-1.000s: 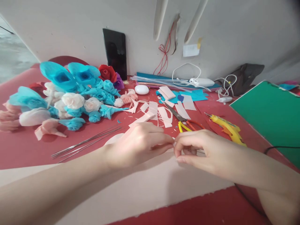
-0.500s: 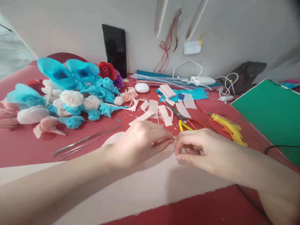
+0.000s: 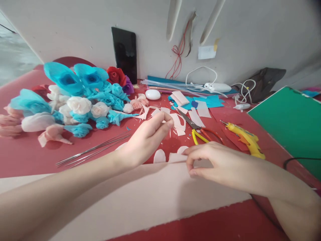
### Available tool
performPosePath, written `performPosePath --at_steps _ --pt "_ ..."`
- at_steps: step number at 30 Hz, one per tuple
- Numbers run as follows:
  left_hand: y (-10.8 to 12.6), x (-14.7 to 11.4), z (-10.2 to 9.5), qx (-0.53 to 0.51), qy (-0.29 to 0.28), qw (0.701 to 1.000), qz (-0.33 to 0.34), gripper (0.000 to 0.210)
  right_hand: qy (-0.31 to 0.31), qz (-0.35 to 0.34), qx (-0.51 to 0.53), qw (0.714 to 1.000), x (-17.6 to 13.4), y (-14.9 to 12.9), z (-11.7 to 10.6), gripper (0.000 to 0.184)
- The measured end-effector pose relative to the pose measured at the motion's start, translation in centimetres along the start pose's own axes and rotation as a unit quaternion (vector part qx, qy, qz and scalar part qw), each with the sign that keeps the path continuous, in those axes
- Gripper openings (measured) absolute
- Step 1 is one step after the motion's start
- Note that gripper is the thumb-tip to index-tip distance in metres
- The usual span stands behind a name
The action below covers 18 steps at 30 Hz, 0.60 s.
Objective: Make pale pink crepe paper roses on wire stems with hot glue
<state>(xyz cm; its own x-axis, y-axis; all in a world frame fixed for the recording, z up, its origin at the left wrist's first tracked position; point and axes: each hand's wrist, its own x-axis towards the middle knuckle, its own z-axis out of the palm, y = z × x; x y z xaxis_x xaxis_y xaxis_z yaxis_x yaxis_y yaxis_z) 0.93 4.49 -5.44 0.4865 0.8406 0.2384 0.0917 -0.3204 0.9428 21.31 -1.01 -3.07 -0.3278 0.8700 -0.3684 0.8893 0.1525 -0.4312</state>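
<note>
My left hand [image 3: 147,139] is raised over the far edge of a large pale pink paper sheet [image 3: 140,201]. Its fingers are pressed together in a pinch, and whatever lies between the tips is hidden. My right hand [image 3: 213,159] rests lower at the same edge, fingers curled towards the thumb on a small pale pink paper piece [image 3: 177,157]; its grip is partly hidden. A round-ended paper petal [image 3: 159,156] lies between my hands, and another petal [image 3: 182,149] shows just beyond the right fingertips.
Scissors [image 3: 192,124], yellow-handled pliers [image 3: 198,136] and a yellow glue gun [image 3: 245,139] lie beyond my right hand. Metal wires [image 3: 92,150] and blue paper flowers [image 3: 107,97] are at left. Pink scraps, a phone [image 3: 124,55] and a green board [image 3: 286,124] stand around.
My left hand has moved away from my right hand, up and slightly left, uncovering petals on the table. The right hand has stayed nearly in place.
</note>
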Motion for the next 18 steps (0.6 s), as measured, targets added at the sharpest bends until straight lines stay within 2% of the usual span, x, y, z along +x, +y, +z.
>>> performPosePath --at_steps 5,7,11,13,18 --pt "-0.4 0.1 -0.1 -0.053 0.004 0.998 -0.037 0.030 0.023 -0.043 0.019 0.999 0.1 -0.8 -0.6 0.010" --pt "-0.2 0.2 -0.2 -0.068 0.005 0.996 -0.061 0.032 0.073 -0.054 0.058 0.994 0.4 -1.9 -1.1 0.011" --pt "0.4 0.2 0.0 -0.108 0.002 0.988 -0.112 0.034 0.221 -0.043 0.135 0.965 0.9 -3.7 -1.7 0.012" --pt "0.8 0.1 0.2 -0.133 0.002 0.983 -0.128 0.035 0.264 -0.035 0.174 0.948 1.0 -4.1 -1.6 0.014" --pt "2.3 0.1 0.9 -0.196 0.000 0.970 -0.142 0.035 0.370 -0.083 0.235 0.895 1.4 -4.4 -1.0 0.014"
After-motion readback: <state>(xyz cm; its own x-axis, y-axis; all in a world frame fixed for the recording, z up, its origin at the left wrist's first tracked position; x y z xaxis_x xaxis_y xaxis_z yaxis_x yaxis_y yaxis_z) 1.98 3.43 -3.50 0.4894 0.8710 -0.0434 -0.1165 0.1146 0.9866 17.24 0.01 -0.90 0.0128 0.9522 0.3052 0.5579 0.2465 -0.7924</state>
